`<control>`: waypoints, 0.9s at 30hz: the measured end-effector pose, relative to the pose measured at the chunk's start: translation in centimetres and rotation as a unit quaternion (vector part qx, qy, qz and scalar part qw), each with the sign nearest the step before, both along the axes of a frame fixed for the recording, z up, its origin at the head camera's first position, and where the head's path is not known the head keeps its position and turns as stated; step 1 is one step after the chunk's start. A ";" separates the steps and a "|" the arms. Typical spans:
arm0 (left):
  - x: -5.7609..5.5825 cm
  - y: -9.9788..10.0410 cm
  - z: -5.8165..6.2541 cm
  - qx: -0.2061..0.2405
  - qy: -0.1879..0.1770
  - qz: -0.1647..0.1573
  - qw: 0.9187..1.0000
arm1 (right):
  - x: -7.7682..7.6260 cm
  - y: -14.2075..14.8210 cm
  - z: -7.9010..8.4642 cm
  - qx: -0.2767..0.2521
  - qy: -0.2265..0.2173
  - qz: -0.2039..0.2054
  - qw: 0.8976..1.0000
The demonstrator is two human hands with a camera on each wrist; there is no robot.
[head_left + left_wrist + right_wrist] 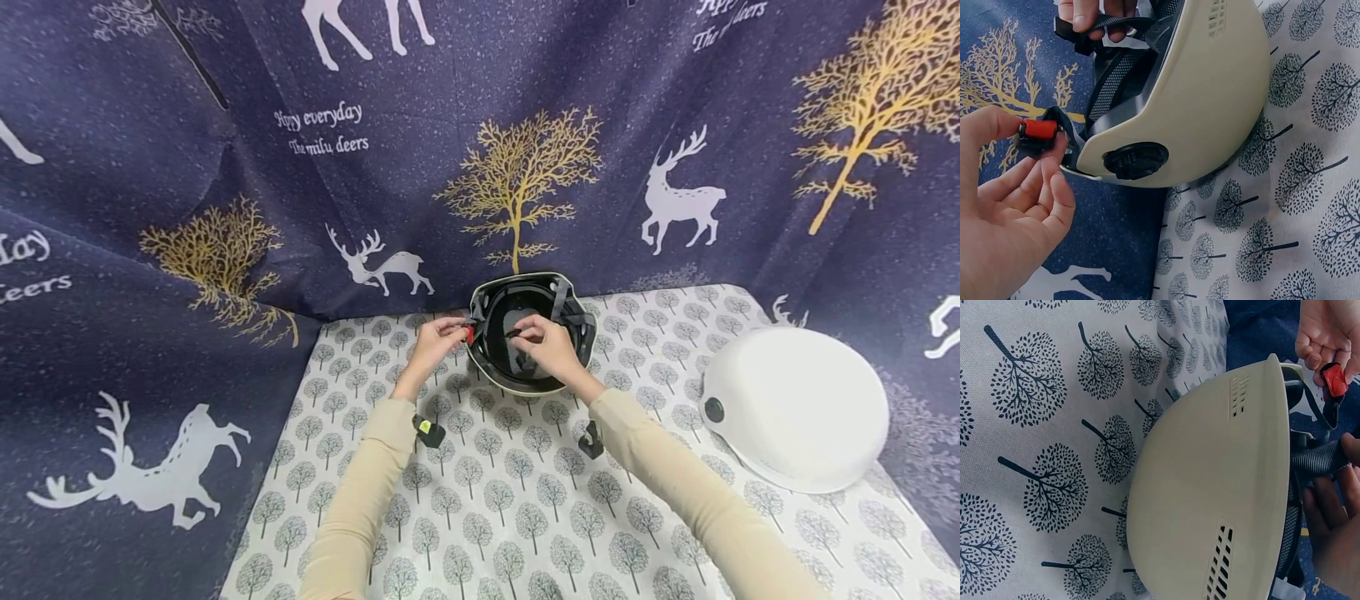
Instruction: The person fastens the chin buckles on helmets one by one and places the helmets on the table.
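A cream helmet (1216,94) lies upside down, its black lining (534,312) facing up in the head view. At its left rim, my left hand (437,343) pinches a red-and-black strap buckle (1041,130) between thumb and fingers. Over the helmet's opening, my right hand (551,346) pinches the other chin strap (1322,457) near its black clip (1079,39). Buckle and clip are apart. On the helmet's side, in the left wrist view, sits a black round knob (1137,160).
To the right stands a white helmet (795,408), dome up, with a black round knob (714,409). A tree-print cloth (480,500) covers the table. Close behind the cream helmet hangs a dark blue curtain (405,192) with deer and trees.
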State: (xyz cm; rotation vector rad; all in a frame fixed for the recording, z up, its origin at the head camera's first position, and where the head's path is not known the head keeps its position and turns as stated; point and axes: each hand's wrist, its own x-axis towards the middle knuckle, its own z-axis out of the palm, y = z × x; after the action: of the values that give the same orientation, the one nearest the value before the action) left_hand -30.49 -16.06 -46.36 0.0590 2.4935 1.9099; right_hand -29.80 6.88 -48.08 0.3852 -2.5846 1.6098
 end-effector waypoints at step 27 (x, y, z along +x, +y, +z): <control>0.2 0.8 1.3 0.083 0.088 0.066 0.991 | -0.5 0.7 0.7 0.029 0.146 -0.085 0.985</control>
State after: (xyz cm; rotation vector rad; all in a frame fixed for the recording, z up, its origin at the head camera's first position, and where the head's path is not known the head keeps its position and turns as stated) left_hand -30.33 -15.31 -45.07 0.0674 2.4942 2.2563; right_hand -30.28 7.62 -47.37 0.3636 -2.3768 1.3154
